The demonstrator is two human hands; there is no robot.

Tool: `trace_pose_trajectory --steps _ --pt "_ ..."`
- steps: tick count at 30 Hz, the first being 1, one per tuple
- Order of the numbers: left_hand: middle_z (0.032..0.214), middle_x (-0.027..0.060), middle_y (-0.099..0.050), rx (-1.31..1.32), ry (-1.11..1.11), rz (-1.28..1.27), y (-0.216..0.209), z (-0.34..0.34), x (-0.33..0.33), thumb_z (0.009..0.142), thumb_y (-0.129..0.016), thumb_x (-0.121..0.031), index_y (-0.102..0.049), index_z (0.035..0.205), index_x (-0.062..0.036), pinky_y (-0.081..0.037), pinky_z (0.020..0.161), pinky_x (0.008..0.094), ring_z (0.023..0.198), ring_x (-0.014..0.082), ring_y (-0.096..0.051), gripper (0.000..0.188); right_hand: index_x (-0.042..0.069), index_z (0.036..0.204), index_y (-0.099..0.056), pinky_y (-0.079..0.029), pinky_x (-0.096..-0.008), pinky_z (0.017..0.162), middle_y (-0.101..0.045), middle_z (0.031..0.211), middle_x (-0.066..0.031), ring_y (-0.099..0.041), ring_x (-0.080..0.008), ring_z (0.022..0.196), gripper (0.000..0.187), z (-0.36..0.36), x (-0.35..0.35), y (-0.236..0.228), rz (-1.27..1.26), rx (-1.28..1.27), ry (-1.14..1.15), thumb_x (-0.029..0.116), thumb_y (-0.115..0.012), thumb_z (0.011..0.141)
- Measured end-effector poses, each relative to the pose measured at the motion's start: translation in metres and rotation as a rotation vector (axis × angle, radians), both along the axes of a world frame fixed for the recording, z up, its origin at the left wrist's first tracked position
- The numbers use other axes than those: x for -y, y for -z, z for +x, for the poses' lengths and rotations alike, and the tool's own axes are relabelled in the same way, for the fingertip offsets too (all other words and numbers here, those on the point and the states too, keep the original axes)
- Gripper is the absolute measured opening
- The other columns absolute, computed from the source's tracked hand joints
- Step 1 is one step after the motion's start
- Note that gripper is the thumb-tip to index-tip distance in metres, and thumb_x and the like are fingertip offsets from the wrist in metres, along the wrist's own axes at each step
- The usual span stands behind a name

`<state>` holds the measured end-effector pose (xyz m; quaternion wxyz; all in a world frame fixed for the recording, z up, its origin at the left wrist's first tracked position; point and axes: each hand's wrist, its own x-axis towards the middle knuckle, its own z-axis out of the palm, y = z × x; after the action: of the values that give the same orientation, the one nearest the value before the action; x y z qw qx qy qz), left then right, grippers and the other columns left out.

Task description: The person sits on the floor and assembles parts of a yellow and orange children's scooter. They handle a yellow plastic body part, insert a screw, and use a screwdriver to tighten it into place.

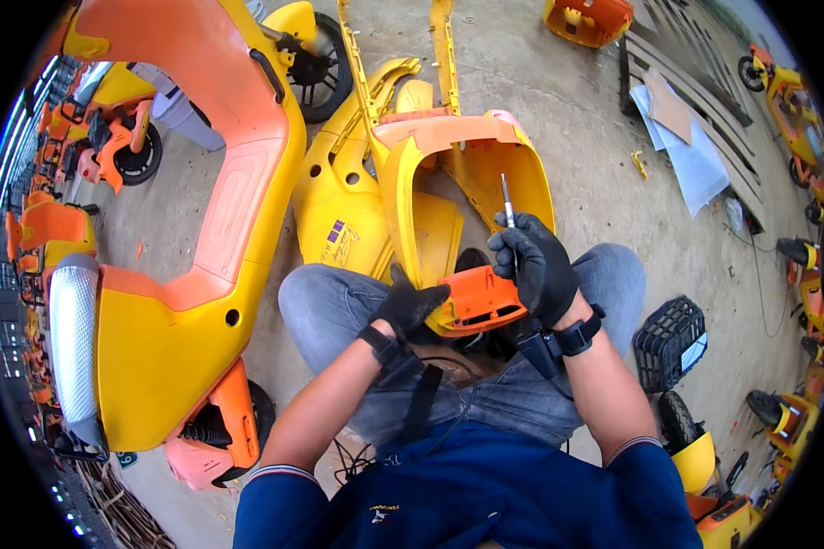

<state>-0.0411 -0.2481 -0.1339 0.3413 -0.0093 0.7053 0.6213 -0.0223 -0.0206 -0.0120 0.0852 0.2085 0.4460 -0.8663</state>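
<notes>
While my right hand (533,265) is closed in a fist around a screwdriver (507,203), shaft pointing up and away, my left hand (410,306) pinches the near edge of the orange panel (478,300), fingers wrapped on its left corner. Both gloved black. The panel sits on my lap between my knees, joined to the yellow scooter shell (449,183) that stands on end just beyond.

Handling, by my guess: moulded plastic, light, stiff but with some flex, smooth enough to slide under a glove, likely to crack at thin tabs. Best held at the thick rim, as now, not by the thin skirt.

Outward: 1 whole scooter (202,229) on my left, yellow with an orange seat. More yellow panels (339,201) lie flat on the concrete; 1 carries a small purple rectangular sticker (335,234) near its lower edge. Black basket (670,331) at my right knee. Pale flat sheets (691,151) lie far right beside grey planks.
</notes>
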Motion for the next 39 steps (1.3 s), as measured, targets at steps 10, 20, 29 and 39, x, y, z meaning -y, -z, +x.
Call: trace_pose_trajectory --steps 10,20,29,39 --pt "0.117 0.0135 -0.064 0.462 -0.122 0.393 -0.012 0.013 -0.004 0.093 -0.064 -0.019 -0.051 0.127 0.0033 -0.056 0.086 0.0336 0.101 0.0205 -0.065 0.043 0.004 0.117 -0.054 -0.043 -0.0205 0.054 -0.056 0.075 -0.0013 -0.050 -0.0068 0.059 0.021 -0.001 -0.001 0.001 0.133 -0.054 -0.124 0.016 -0.050 0.101" --pt "0.136 0.0140 -0.054 0.645 -0.126 0.703 -0.014 0.043 -0.027 0.098 -0.050 -0.048 -0.041 0.143 -0.0083 -0.050 0.099 0.0440 0.119 0.0265 -0.058 0.061 0.003 0.119 -0.052 -0.047 -0.0206 0.059 -0.059 0.084 -0.0026 -0.052 -0.0070 0.067 0.023 0.002 0.002 -0.009 0.159 0.012 -0.100 0.014 -0.051 0.099" --pt "0.134 0.0162 -0.055 0.662 -0.228 0.789 0.035 0.049 -0.024 0.101 -0.050 -0.035 -0.040 0.143 -0.0035 -0.050 0.100 0.0419 0.116 0.0302 -0.060 0.053 0.003 0.112 -0.054 -0.044 -0.0202 0.056 -0.059 0.080 -0.0027 -0.051 -0.0067 0.061 0.021 0.001 0.002 -0.014 0.241 -0.002 -0.185 0.019 -0.053 0.099" --pt "0.139 0.0203 -0.050 0.639 -0.270 0.750 0.006 0.036 -0.018 0.101 -0.046 -0.028 -0.039 0.142 -0.0023 -0.044 0.106 0.0491 0.123 0.0352 -0.054 0.049 0.006 0.098 -0.058 -0.042 -0.0195 0.051 -0.057 0.075 -0.0009 -0.049 -0.0049 0.059 0.022 0.000 0.002 -0.009 0.231 -0.037 -0.236 0.028 -0.058 0.098"
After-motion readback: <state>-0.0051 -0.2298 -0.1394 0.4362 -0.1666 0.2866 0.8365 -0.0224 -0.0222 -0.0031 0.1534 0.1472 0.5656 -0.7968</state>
